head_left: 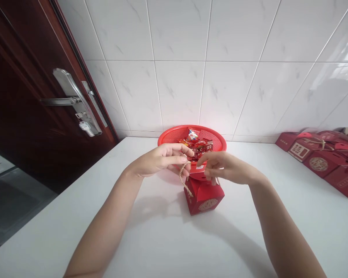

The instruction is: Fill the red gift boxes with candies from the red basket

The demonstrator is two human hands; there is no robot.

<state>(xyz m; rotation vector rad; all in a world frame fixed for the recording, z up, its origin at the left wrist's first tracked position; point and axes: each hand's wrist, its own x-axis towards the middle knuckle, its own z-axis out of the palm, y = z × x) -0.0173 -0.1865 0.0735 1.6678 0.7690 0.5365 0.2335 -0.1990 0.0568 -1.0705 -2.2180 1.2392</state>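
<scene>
Head view: a red box [203,191] stands toward five o'clock on the white table [162,247], its top partly hidden by hands.
The left hand [165,158] pinches twisted cord [181,177]; the right hand's [230,166] grip cannot be told. Beyond, at twelve, a half-covered red basket [171,137] holds wrapped sweets [201,146]; at three, cut-off red boxes [310,161], one label [299,151] showing 囍.

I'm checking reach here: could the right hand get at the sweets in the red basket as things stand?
Probably yes: the right hand looks close, the basket has no lid, and the sweets lie exposed, though the red box stands in front.
</scene>
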